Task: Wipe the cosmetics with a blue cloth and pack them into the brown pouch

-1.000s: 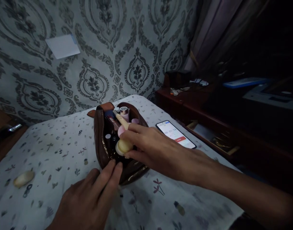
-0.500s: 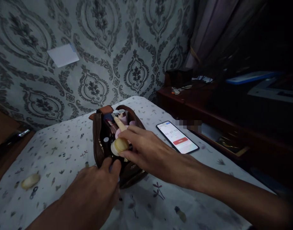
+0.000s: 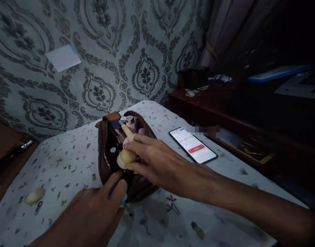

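Several bottles [image 3: 132, 127] are already held in the open bag [image 3: 102, 147], and over it a yellow piece [image 3: 128, 156] is pinched by the right hand [image 3: 160, 158]. Whether anything is gripped by the half-curled left hand [image 3: 94, 207], at the bag's seven o'clock, cannot be told. A pale piece [image 3: 34, 196] is left outside at eight, the phone [image 3: 193, 145] at three.
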{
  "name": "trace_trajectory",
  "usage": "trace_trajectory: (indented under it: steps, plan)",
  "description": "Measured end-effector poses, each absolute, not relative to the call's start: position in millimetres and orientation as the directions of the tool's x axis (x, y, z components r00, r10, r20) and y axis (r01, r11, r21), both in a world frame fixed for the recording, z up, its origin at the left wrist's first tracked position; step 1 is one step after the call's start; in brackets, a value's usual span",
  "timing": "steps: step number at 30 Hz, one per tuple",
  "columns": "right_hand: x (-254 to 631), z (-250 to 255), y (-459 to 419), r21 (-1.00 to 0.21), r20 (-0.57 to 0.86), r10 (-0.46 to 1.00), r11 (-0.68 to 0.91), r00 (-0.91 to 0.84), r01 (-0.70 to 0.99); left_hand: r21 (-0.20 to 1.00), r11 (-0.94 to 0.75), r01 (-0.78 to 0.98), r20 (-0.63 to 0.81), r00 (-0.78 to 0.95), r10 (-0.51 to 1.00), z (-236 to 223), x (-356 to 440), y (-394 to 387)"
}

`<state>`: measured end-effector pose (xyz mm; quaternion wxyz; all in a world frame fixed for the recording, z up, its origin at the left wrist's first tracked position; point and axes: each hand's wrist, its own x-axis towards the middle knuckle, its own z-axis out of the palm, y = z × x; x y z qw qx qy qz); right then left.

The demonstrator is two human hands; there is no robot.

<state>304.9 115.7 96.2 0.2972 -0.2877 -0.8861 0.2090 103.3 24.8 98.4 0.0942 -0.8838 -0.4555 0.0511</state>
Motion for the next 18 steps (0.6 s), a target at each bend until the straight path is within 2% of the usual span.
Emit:
trace_trajectory:
  steps: [3, 10, 18]
  plan:
    - [302, 96, 116, -0.526, 0.378, 0.626, 0.752, -0.682, 0.398, -0.194, -0.589, 0.784, 0.000, 0.601, 0.799, 96, 98, 21]
    - [296, 100, 116, -0.494, 0.379, 0.574, 0.789, -0.726, 0.366, -0.066, -0.578, 0.813, -0.008, 0.579, 0.816, 95, 93, 21]
    - [285, 103, 118, -0.395, 0.302, 0.541, 0.821, -0.785, 0.413, -0.100, -0.627, 0.773, -0.050, 0.625, 0.779, 98, 95, 22]
